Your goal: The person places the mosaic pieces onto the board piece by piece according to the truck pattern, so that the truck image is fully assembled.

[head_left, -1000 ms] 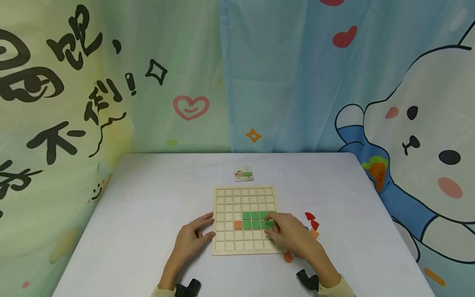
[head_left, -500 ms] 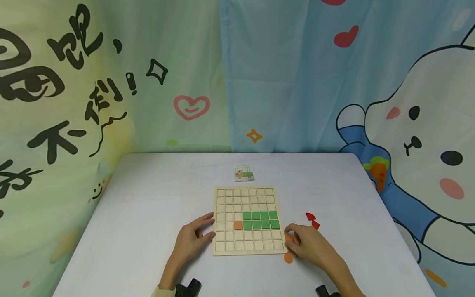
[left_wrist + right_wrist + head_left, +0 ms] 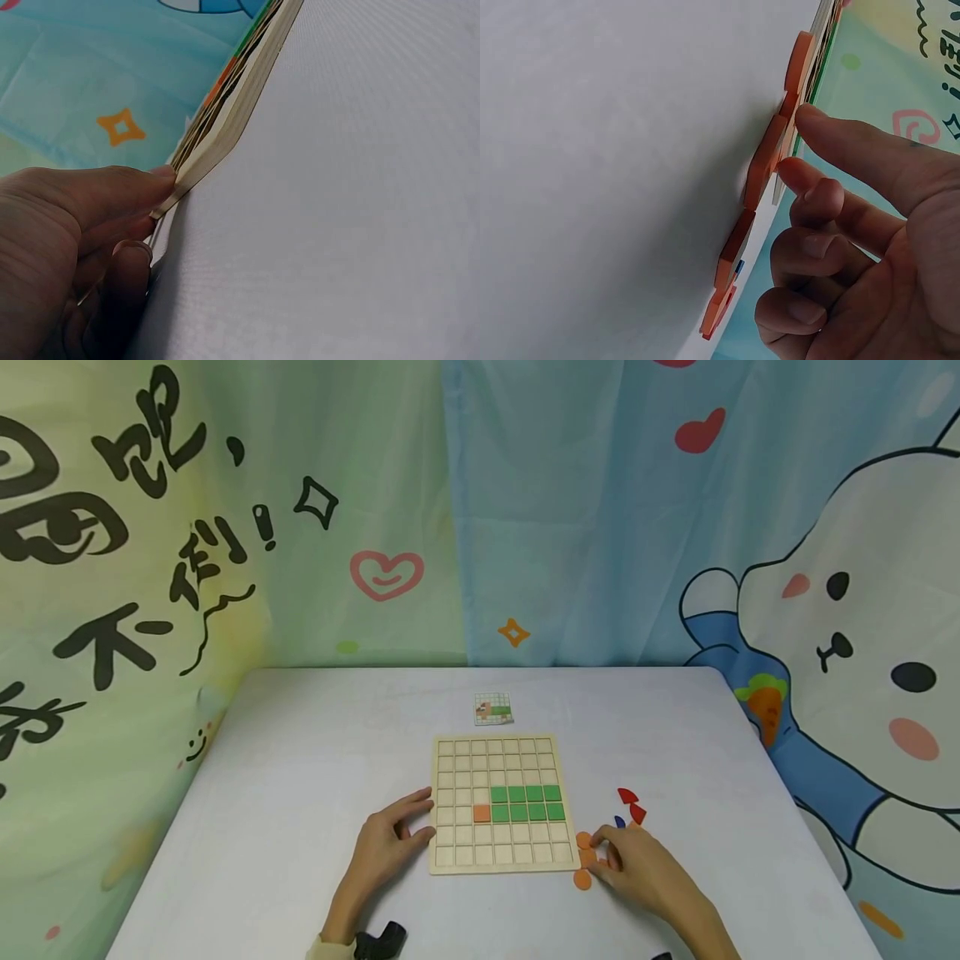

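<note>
A wooden grid board [image 3: 459,860] lies on the white table, bearing two rows of green squares [image 3: 527,802] and one orange square [image 3: 482,813]. At its left edge, my left hand [image 3: 386,847] rests with thumb and fingertips against the wood; the left wrist view shows the thumb [image 3: 120,191] at the board's side. To the right, my right hand [image 3: 637,864] is over the orange pieces, thumb and index finger spread apart close above them, other fingers bent. A round orange piece [image 3: 582,880] lies by the board's lower right corner, and another [image 3: 583,840] farther up. The hand partly covers others.
Beyond the right hand lie two red pieces [image 3: 627,796] and a small blue one [image 3: 619,822]. A small pattern card [image 3: 492,709] sits behind the board. A printed curtain [image 3: 585,527] hangs behind the table [image 3: 337,727].
My right hand has left the green squares at the board's right side and moved right and toward me, to the orange pieces. The last green squares are now uncovered. My left hand stays put.
</note>
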### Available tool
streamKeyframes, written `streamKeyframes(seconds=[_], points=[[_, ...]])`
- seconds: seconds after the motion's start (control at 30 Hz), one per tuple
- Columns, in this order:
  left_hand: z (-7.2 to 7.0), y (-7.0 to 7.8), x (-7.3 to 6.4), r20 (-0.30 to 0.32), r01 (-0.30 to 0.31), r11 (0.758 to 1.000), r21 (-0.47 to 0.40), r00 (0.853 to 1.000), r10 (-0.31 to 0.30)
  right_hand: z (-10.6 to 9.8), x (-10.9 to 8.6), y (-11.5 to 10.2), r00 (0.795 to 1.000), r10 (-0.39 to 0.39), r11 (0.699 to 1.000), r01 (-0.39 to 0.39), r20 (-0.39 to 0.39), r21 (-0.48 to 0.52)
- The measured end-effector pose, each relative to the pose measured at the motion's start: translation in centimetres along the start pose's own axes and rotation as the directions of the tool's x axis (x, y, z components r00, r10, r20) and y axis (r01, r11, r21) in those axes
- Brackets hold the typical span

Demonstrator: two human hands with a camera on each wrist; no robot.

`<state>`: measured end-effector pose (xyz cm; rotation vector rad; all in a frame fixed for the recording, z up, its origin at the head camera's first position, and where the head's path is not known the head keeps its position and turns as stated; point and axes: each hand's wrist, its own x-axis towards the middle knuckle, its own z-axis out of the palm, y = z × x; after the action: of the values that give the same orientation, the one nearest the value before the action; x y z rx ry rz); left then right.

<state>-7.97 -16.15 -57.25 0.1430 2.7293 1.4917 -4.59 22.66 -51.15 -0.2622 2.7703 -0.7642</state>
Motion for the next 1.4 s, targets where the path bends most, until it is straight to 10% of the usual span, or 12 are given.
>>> streamKeyframes(seconds=[1.4], points=[[-0.12,-0.02,-0.09,0.005,-0.004,1.0,-0.014,1.0,0.004,0.39,-0.05,-0.83,0.992,0.123,0.992,-0.123,0.013,-0.032]])
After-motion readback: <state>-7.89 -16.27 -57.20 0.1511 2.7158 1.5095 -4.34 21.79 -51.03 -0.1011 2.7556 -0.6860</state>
